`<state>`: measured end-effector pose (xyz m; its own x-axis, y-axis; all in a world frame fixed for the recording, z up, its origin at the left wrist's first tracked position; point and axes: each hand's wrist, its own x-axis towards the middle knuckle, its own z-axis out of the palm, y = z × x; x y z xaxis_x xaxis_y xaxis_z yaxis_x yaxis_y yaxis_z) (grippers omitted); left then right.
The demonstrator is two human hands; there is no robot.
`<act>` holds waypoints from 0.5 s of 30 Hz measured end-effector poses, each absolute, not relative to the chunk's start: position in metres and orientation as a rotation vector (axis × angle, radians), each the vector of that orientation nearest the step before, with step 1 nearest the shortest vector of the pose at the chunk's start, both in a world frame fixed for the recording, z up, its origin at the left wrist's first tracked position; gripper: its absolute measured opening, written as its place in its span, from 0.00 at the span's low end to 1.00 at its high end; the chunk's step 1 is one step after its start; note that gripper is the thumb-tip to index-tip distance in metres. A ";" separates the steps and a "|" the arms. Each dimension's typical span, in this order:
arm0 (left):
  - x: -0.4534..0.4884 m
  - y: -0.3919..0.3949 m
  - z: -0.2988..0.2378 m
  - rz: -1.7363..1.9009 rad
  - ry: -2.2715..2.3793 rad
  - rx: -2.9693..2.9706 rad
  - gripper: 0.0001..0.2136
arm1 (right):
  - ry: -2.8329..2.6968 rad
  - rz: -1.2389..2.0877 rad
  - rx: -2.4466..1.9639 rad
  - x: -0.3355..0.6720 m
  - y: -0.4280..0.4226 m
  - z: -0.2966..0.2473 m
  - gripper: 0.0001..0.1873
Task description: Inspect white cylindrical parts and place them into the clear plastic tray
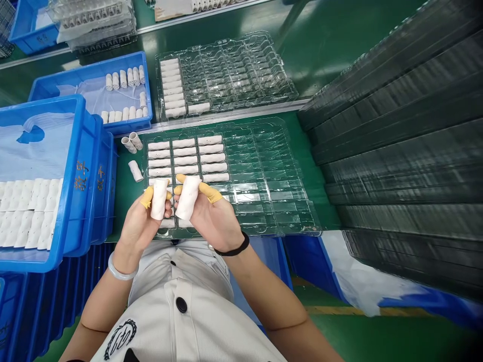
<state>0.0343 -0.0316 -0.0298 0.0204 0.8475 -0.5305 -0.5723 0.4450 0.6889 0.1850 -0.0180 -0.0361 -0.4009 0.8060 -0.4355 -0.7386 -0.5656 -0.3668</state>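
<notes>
My left hand grips a white tube between fingertips covered in yellow finger cots. Beside it, my right hand pinches a second white tube, also with yellow cots on the fingers. Both tubes are held tilted, side by side, over the near clear plastic tray. White tubes lie in rows in that tray's left three columns, partly covered by my hands. To the left of the tray, a loose white tube lies on the green table, and two more tubes stand close together.
A second clear tray on the ledge behind has tubes along its left side. Blue bins with white tubes stand at the left; a shallower blue bin is behind. Tall dark stacked trays rise at the right.
</notes>
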 end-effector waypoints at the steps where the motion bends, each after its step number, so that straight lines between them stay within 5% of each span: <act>1: 0.034 -0.031 -0.030 1.128 1.057 0.308 0.13 | -0.156 2.053 -0.714 0.185 -0.018 -0.037 0.15; 15: 0.033 -0.031 -0.029 1.065 0.976 0.283 0.18 | -0.268 1.959 -0.748 0.183 -0.022 -0.038 0.18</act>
